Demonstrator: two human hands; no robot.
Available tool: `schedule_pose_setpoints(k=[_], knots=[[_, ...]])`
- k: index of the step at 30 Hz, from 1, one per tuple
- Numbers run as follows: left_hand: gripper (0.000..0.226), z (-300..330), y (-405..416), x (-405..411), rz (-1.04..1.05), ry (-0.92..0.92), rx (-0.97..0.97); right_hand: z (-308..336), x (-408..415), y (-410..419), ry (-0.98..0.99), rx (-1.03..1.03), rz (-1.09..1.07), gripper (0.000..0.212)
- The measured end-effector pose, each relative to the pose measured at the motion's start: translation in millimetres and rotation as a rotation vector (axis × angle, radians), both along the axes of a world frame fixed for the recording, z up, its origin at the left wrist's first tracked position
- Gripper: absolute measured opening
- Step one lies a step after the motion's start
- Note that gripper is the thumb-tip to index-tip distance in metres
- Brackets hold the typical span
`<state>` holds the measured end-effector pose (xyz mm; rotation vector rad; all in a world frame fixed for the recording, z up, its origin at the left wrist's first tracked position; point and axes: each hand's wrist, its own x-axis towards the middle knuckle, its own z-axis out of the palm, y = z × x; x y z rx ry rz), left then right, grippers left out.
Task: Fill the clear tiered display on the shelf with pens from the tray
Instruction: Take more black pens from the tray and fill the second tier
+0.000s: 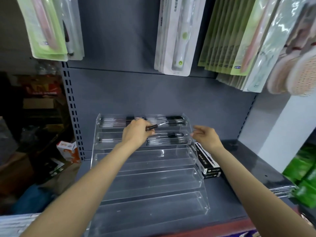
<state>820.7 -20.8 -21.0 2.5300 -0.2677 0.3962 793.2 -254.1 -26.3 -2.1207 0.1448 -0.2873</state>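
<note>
Clear tiered display (147,183), pen (154,126) in left hand (136,132), right hand (206,135) loose.

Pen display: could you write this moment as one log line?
left hand: holds pen over upper tiers | right hand: open, empty | clear display: top two tiers hold pens, lower tiers bare

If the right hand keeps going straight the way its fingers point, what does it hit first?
The right hand points left toward the pens in the second tier of the clear display, so probably those or the tier's end wall; depth is unclear.
</note>
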Motion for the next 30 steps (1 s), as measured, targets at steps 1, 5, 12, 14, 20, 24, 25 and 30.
schedule_pose_setpoints(k=[1, 5, 12, 14, 20, 24, 25, 30], knots=[[0.019, 1, -2, 1, 0.001, -0.012, 0.042, 0, 3, 0, 0.014, -0.006, 0.027, 0.043], [0.023, 3, -8, 4, 0.014, -0.054, 0.22, 2, 11, 0, 0.022, -0.04, 0.102, 0.031], [0.008, 5, -21, 3, 0.032, -0.059, 0.375, 0, 16, -7, 0.058, -0.055, 0.155, 0.036], [0.01, 5, -22, 3, 0.036, -0.056, 0.358, 2, 14, -5, -0.024, -0.105, 0.111, 0.039], [0.015, 22, -31, -7, 0.01, -0.101, 0.24, 27, 1, 14, -0.292, -0.138, 0.247, 0.022], [0.031, 29, -37, -8, -0.159, 0.014, 0.061, 34, 1, 18, -0.305, -0.089, 0.329, 0.008], [0.035, 30, -35, -9, -0.197, 0.041, 0.015, 34, 2, 15, -0.306, -0.063, 0.318, 0.013], [0.017, 19, -10, -13, -0.199, 0.057, -0.124, 28, 4, 2, -0.264, 0.026, 0.234, 0.019]])
